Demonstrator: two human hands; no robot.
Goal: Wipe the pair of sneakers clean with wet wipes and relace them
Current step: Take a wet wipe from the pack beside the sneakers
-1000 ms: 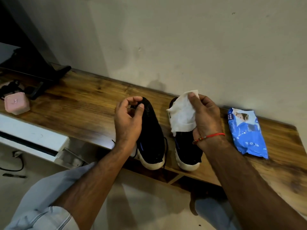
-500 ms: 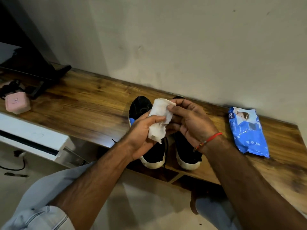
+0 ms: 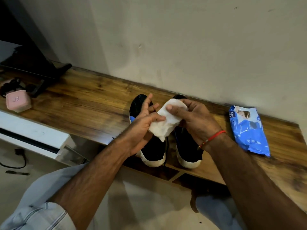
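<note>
Two black sneakers with white toe caps stand side by side on the wooden shelf (image 3: 86, 105), toes toward me: the left sneaker (image 3: 153, 153) and the right sneaker (image 3: 187, 151). Above them both hands hold a folded white wet wipe (image 3: 167, 121). My left hand (image 3: 142, 128) pinches its lower left edge with the thumb, its fingers spread behind. My right hand (image 3: 196, 120) grips the wipe's upper right part, thumb on top. A blue wet wipes pack (image 3: 247, 131) lies to the right on the shelf. Loose dark laces hang near the left sneaker's toe.
A pink box (image 3: 18, 101) sits at the shelf's left end beside a black stand (image 3: 41, 75) and dark cables. The wall runs close behind the sneakers. A white unit (image 3: 33, 135) stands lower left, with a cable on the floor.
A second ago only my right hand held the wipe, hanging open, while my left hand was at the left sneaker. Both hands have since come together and folded the wipe into a compact pad.
</note>
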